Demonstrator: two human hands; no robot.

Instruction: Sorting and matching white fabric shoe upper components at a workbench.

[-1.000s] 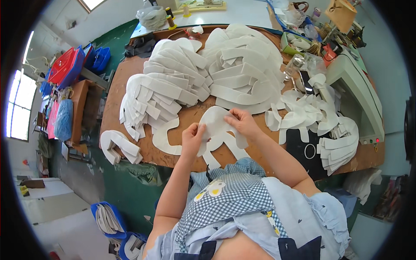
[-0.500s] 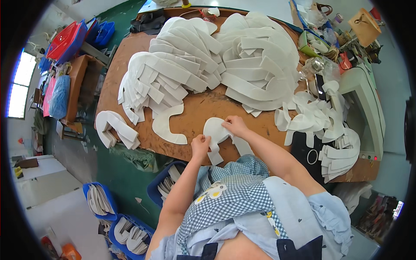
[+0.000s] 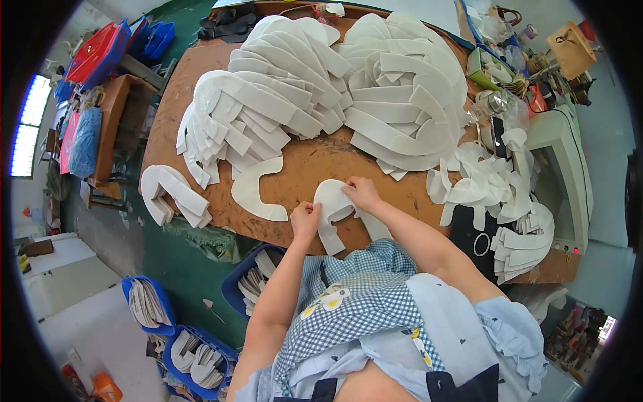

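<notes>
Near the front edge of the brown table I hold a white U-shaped sheet piece point(image 3: 329, 195), its curved end away from me and its two legs toward me. My left hand point(image 3: 306, 219) pinches its left edge between thumb and fingers. My right hand point(image 3: 362, 193) grips the right side of the curve, fingers closed on it. A single flat white U-shaped piece point(image 3: 250, 195) lies just left of my left hand. Beyond my hands rise a left heap of like pieces point(image 3: 268, 87) and a right heap point(image 3: 408, 100), fanned over each other.
A small stack of white pieces point(image 3: 175, 194) sits at the table's left corner. At the right are loose white pieces point(image 3: 485, 181) and a pale machine housing point(image 3: 566, 167). Blue baskets point(image 3: 231, 285) of pieces stand below the table's front edge. The table point(image 3: 321, 157) is brown and worn.
My left hand has moved slightly up along the held piece's left edge. My right hand has barely moved. The whole view has shifted a little.
</notes>
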